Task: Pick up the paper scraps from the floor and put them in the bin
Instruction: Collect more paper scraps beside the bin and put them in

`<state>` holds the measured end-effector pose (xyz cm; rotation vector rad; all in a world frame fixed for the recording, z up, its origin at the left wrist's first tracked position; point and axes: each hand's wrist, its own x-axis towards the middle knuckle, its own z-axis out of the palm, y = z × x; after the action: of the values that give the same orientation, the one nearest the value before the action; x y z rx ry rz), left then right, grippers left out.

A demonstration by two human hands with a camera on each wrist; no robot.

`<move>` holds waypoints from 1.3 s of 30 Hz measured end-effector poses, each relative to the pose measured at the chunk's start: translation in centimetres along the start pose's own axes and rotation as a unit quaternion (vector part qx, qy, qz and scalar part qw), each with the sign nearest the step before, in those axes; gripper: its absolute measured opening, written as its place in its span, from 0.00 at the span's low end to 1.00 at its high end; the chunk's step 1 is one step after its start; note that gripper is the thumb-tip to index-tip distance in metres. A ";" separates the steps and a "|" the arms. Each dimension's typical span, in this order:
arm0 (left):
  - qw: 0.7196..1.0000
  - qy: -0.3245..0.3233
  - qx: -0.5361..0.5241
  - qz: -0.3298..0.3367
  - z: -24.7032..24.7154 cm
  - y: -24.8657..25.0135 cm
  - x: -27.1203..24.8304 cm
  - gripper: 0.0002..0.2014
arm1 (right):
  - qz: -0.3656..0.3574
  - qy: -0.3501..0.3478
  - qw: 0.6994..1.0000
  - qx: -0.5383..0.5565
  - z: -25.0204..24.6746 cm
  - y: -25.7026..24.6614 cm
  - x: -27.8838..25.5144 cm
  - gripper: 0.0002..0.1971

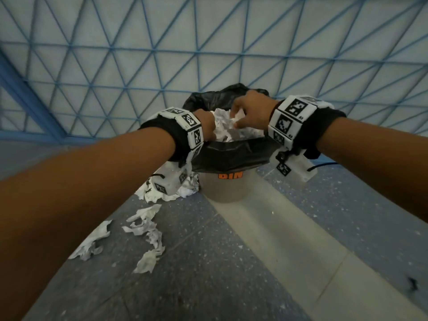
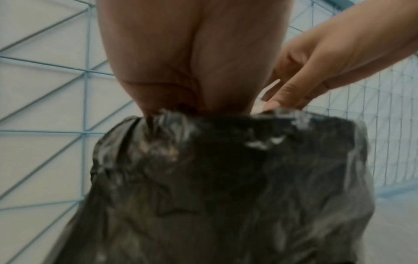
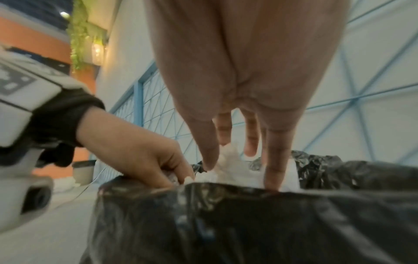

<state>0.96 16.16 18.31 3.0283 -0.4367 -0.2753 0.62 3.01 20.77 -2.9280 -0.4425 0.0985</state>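
A grey bin (image 1: 228, 189) with a black liner (image 1: 231, 156) stands on the floor against the wall. A white wad of paper scraps (image 1: 225, 129) fills its mouth. My left hand (image 1: 208, 129) is at the wad's left side. In the right wrist view its fingers (image 3: 178, 171) curl into the paper at the liner rim (image 3: 248, 194). My right hand (image 1: 243, 117) is over the wad from the right. Its fingers (image 3: 274, 169) point straight down and press on the paper (image 3: 235, 169). More torn scraps (image 1: 148, 224) lie on the floor left of the bin.
A heap of scraps (image 1: 170, 191) sits at the bin's left foot, and others (image 1: 92, 242) are scattered nearer me. A pale strip (image 1: 289, 239) runs across the speckled floor. The white wall with a blue lattice (image 1: 208, 54) stands close behind the bin.
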 end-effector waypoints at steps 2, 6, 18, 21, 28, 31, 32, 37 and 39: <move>0.999 0.041 -0.020 -0.020 0.1 0.2 0.0 0.15 | -0.002 -0.021 1.000 -0.017 0.5 -0.3 0.3 0.17; 0.989 0.127 -0.067 -0.029 -0.4 0.7 -0.4 0.26 | 0.035 -0.096 0.994 -0.038 1.4 -0.6 1.1 0.21; 0.949 0.175 -0.254 0.071 -1.3 -2.4 -3.8 0.15 | -0.153 0.188 0.969 -0.054 -0.6 -4.2 -3.8 0.13; 0.904 0.268 -0.310 0.119 -0.9 -4.9 -7.4 0.19 | -0.310 0.206 0.928 -0.006 1.1 -7.5 -6.4 0.10; 0.970 0.142 -0.173 -0.097 10.1 -17.8 -13.6 0.19 | -0.399 -0.038 0.914 -0.068 13.9 -14.6 -6.4 0.23; 0.973 -0.116 -0.052 -0.193 14.4 -22.1 -15.7 0.30 | -0.322 -0.247 0.909 -0.092 19.2 -16.2 -4.5 0.39; 0.963 -0.170 -0.020 -0.206 15.5 -23.0 -16.2 0.32 | -0.318 -0.280 0.900 -0.102 21.0 -16.6 -3.7 0.43; 0.939 -0.224 -0.065 -0.252 20.1 -26.4 -17.2 0.32 | -0.284 -0.379 0.871 -0.135 27.2 -16.8 -0.8 0.47; 0.935 -0.206 -0.115 -0.264 21.0 -27.1 -17.1 0.29 | -0.252 -0.386 0.880 -0.113 28.3 -16.7 -0.5 0.43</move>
<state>-11.64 46.04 -1.96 2.7800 0.3875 -0.9259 -7.23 23.29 -3.93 -2.7394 -1.3830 1.2276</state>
